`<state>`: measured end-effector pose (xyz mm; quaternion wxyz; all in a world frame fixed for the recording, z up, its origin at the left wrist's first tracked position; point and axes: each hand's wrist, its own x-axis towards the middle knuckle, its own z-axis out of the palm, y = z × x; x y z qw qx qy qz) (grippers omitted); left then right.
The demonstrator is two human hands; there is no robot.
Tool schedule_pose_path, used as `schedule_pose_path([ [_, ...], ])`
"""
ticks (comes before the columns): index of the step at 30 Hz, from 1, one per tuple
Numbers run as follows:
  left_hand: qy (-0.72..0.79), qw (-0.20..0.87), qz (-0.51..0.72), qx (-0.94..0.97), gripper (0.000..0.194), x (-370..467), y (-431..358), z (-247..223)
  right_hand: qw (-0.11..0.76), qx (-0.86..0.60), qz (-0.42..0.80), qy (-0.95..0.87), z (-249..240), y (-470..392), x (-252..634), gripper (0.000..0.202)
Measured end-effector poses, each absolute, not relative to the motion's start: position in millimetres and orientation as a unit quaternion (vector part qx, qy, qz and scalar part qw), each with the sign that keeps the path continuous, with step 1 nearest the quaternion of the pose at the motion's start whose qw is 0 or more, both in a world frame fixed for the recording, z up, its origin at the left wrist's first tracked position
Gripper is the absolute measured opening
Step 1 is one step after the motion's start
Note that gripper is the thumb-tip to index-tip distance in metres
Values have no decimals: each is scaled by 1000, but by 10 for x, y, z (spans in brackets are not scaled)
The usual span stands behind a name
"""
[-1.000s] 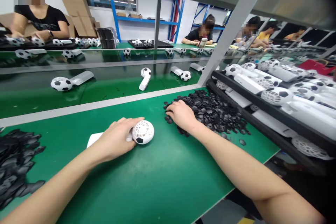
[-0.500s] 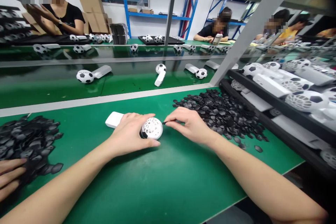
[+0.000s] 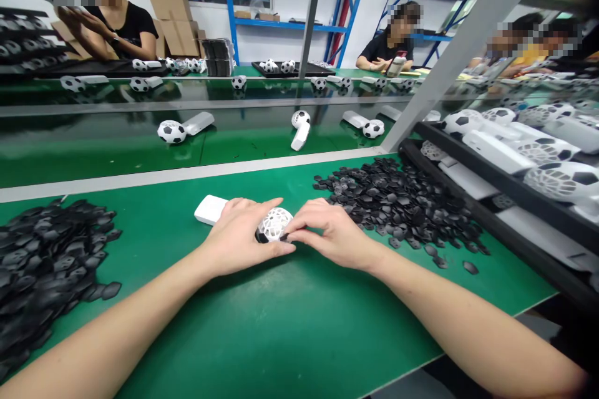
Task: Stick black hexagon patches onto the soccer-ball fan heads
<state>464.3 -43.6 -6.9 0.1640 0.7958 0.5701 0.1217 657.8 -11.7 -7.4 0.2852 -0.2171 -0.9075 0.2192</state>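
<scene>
My left hand is wrapped round a white soccer-ball-shaped device with a slotted, grille-like face. Its white rectangular handle sticks out to the left past my fingers, and both rest low over the green tabletop. Between thumb and index finger, my right hand pinches a small black plastic piece, held against the ball's lower right side. One black patch shows on the ball by my left thumb. My right fingertips hide most of the pinched piece.
Heaps of black pieces lie left and right. Black trays of ball devices are stacked at the right, beside a slanted metal post. Ball devices lie on the green belt ahead. Co-workers sit beyond it.
My right hand has brought the black piece from beside the ball onto its lower right side. The ball has turned slightly. Another person's hand at the left heap has gone from view.
</scene>
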Motion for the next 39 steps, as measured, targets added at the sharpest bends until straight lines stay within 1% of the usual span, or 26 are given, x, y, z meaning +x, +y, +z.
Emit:
schedule_pose_path([
  [4,570,174,120,794,84,4648,-442,-66,252,-204,179,-929,-46,-113,6598,9],
  [6,574,174,125,791,80,4655,-443,-64,264,-206,163,-928,-53,-125,6594,9],
  [8,578,175,133,786,75,4665,-444,-61,284,-221,178,-916,-74,-139,6582,6],
  [11,578,186,145,782,70,4681,-449,-52,315,-262,251,-877,-126,-148,6562,6],
  [13,572,195,150,782,66,4689,-454,-40,329,-279,310,-847,-168,-141,6551,16],
  [16,564,201,159,785,59,4700,-461,-28,310,-280,422,-805,-226,-121,6534,38],
  [18,567,201,160,783,59,4706,-463,-30,290,-277,485,-777,-249,-113,6521,45],
  [20,574,199,157,779,60,4709,-465,-37,285,-279,501,-768,-255,-121,6509,46],
  [25,562,200,168,785,58,4692,-472,-53,283,-315,426,-800,-247,-179,6481,41],
  [28,540,200,171,800,58,4672,-473,-69,288,-302,408,-812,-253,-87,6493,40],
  [30,524,197,168,811,64,4666,-470,-86,299,-323,325,-837,-265,64,6539,33],
  [31,519,194,166,816,68,4666,-468,-94,299,-353,249,-851,-274,153,6574,29],
  [32,515,190,164,820,71,4667,-467,-100,283,-396,155,-860,-285,241,6615,28],
  [33,512,187,160,823,73,4668,-467,-100,250,-437,67,-861,-296,321,6660,27],
  [35,501,192,142,832,71,4666,-478,-82,165,-489,-46,-856,-317,429,6742,25],
  [37,500,210,112,833,65,4667,-514,-41,104,-492,-79,-861,-320,456,6796,21],
  [39,525,228,94,815,61,4684,-575,6,78,-473,-85,-873,-300,419,6810,18],
])
